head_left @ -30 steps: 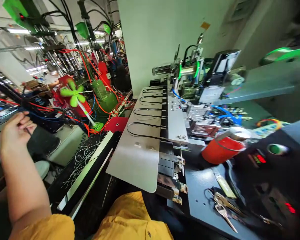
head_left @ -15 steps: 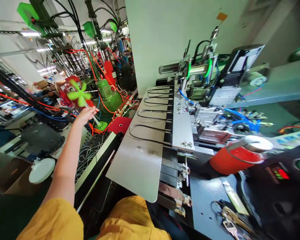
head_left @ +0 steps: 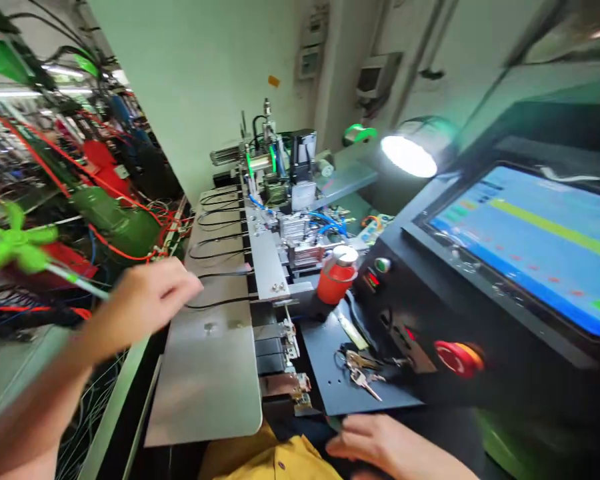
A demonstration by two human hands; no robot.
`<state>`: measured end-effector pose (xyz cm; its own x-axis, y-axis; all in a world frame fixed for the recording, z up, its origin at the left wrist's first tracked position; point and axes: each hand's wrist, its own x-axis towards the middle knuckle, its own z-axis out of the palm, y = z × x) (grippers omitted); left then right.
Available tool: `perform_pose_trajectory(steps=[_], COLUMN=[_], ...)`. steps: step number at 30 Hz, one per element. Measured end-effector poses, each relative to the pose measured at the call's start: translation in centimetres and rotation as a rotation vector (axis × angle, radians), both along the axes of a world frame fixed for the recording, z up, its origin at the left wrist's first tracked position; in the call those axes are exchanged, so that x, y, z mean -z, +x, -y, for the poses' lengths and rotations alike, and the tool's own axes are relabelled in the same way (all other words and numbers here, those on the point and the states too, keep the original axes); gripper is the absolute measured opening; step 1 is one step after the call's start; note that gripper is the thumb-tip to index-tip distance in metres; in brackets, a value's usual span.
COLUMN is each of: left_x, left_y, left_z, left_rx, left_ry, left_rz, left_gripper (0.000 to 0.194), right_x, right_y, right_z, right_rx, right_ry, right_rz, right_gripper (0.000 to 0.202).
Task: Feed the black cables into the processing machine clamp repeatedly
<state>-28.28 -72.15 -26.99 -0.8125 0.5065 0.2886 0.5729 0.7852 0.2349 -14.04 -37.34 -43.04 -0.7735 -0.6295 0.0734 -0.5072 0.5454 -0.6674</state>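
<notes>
My left hand point(head_left: 157, 293) is over the left edge of a flat metal plate point(head_left: 205, 387), beside the rounded end of the nearest black cable loop point(head_left: 220, 304). Motion blurs it; its fingers look bent together, and whether they touch the cable cannot be made out. Several other black cable loops point(head_left: 220, 253) lie across the plate, their ends at a metal rail point(head_left: 270, 267). At the bottom edge, my right hand point(head_left: 370, 441) is in front of the machine with curled fingers. Whatever is inside them is hidden.
A green-bladed fan point(head_left: 17, 243) stands at the left. Right of the plate are a red bottle point(head_left: 336, 277), keys point(head_left: 363, 373), a red emergency stop button point(head_left: 459, 359) and a lit screen point(head_left: 535, 240). A bright lamp point(head_left: 409, 157) shines behind.
My left hand has moved from the green fan to the plate's cable loops. My right hand has come into view at the bottom. The view has turned right, showing the screen and lamp.
</notes>
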Motion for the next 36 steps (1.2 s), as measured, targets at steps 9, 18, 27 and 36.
perform_pose_trajectory(steps=[9,18,27,36], left_x=[12.5,11.6,11.9,11.8], left_y=[1.9,1.8,2.0,3.3], left_z=[-6.7,-7.7,-11.3,-10.1], left_rx=[0.178,0.296,0.265,0.558], left_ry=[0.247,0.297,0.612,0.035], left_rz=[0.555,1.071,0.878,0.498], left_gripper=[0.031,0.038,0.023,0.017], right_x=[1.8,1.6,1.2,0.0], right_y=[-6.2,-6.3,-6.0,-4.7], right_z=[6.5,6.4,6.6,4.4], right_rx=[0.674,0.506,0.589,0.303], right_ry=[-0.907,-0.93,-0.897,-0.58], right_rz=[0.334,-0.018,-0.07,0.345], right_gripper=[0.022,0.011,0.005,0.022])
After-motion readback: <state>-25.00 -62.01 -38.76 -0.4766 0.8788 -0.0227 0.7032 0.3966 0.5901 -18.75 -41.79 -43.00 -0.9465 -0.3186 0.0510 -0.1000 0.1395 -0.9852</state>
